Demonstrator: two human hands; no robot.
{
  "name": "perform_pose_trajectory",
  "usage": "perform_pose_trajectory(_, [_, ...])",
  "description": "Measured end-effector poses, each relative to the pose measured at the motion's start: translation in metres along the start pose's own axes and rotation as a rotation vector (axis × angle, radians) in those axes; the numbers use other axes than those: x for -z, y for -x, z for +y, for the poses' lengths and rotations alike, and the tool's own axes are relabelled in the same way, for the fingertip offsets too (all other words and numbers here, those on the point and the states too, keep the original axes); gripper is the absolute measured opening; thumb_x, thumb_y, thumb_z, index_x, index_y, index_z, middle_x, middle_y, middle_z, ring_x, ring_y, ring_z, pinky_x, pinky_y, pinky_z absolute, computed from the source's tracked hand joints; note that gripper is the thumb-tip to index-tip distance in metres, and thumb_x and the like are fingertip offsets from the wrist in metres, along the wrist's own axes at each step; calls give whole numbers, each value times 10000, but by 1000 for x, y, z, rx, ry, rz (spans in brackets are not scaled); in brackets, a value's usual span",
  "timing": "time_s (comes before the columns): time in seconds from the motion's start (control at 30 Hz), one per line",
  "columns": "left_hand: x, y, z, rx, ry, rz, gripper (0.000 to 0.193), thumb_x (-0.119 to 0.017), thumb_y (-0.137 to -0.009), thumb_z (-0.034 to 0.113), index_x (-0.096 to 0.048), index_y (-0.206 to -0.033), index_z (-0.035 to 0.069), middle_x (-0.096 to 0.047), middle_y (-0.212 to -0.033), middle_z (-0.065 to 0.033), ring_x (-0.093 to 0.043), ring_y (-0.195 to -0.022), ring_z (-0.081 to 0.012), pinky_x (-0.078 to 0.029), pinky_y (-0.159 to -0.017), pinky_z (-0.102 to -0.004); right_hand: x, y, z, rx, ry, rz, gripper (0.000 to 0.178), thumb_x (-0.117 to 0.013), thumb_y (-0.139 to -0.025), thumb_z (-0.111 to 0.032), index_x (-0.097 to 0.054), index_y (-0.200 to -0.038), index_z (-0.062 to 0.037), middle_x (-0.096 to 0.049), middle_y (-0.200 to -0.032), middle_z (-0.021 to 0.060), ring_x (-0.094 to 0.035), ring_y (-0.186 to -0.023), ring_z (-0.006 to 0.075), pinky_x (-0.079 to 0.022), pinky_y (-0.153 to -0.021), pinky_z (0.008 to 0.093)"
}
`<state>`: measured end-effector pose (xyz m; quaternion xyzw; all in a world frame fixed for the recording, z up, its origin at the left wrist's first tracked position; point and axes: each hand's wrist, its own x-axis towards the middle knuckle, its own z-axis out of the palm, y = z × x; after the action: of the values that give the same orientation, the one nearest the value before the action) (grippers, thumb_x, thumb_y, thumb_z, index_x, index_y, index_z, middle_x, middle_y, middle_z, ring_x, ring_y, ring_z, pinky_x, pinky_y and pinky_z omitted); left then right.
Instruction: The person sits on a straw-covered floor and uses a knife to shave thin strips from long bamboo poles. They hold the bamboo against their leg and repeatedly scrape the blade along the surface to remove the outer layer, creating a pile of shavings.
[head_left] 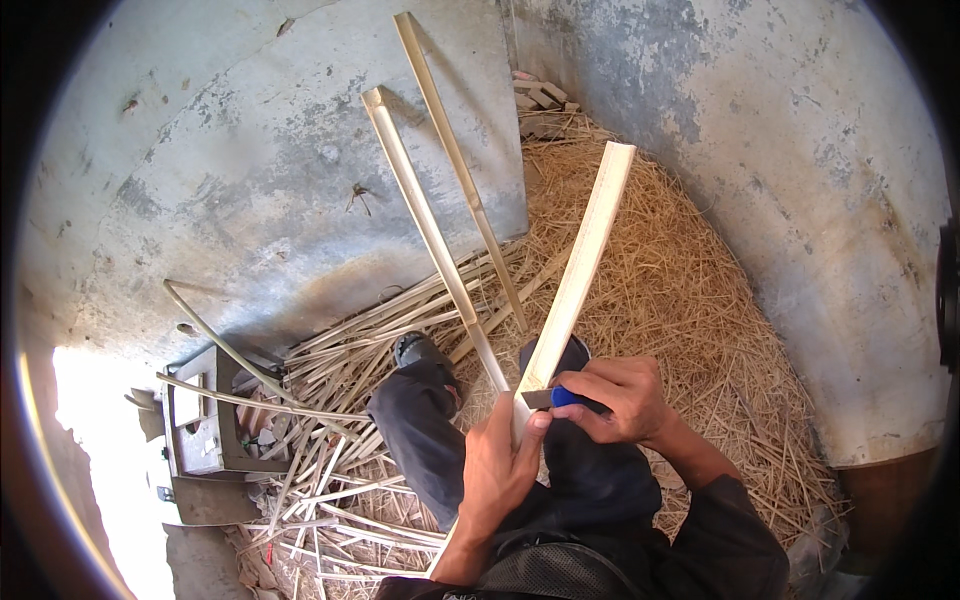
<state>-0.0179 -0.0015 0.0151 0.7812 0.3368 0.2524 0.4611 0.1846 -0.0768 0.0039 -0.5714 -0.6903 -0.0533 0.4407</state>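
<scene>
A long pale strip of wood or split bamboo slants up and away from my lap. My left hand is closed round its lower part, with the thumb along its edge. In my right hand is a short knife with a blue handle. Its dark blade lies across the strip, close to my left thumb and touching the wood. Another pale strip runs from the wall down to just behind my left hand; whether I hold it too, I cannot tell.
A second strip leans against the grey wall. Thin strips lie heaped at left, beside a battered metal box. Straw-like shavings cover the floor at right. My shoe is among the strips.
</scene>
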Motion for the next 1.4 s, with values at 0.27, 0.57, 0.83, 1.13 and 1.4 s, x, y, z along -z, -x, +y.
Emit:
perform_pose_trajectory(0.27, [-2, -1, -2, 39, -29, 63, 367, -672, -1090, 318, -593, -974, -21, -650, -689, -244, -686, -642, -472, -496, -577, -501, -2, -6, -3, -16, 61, 3, 343, -896, -853, -357, -799, -1011, -68, -668, -712, 46, -651, -550, 230, -496, -495, 351])
perform_pose_trajectory(0.57, [1, 7, -12, 28, -15, 87, 333, -685, -1079, 272, -587, -954, -20, -638, -686, -254, -672, -642, -492, -487, -571, -508, -6, -8, 2, -10, 87, 29, 336, -905, -842, -376, -798, -990, -93, -686, -719, 31, -651, -547, 222, -494, -497, 350])
perform_pose_trajectory(0.83, [4, 11, -21, 22, -62, 85, 326, -684, -1076, 263, -582, -950, -19, -637, -685, -259, -669, -638, -488, -489, -573, -515, -9, -8, 7, -12, 102, 50, 288, -867, -903, -365, -796, -984, -98, -703, -745, 26, -670, -577, 218, -502, -517, 342])
perform_pose_trajectory(1.13, [9, 58, -34, 142, -34, -71, 332, -676, -1081, 263, -598, -928, -21, -657, -693, -253, -668, -640, -486, -495, -583, -509, 41, -20, 93, -313, 206, 365, 409, -769, -1018, -392, -783, -1011, 16, -759, -807, 105, -714, -666, 194, -533, -584, 337])
perform_pose_trajectory(1.4, [21, 32, -33, 166, -2, -32, 336, -630, -1105, 272, -632, -980, -40, -634, -681, -236, -659, -631, -450, -482, -602, -476, 6, -8, 47, -227, -36, 196, 313, -789, -994, -312, -767, -1038, -3, -756, -855, 129, -730, -677, 263, -560, -618, 362])
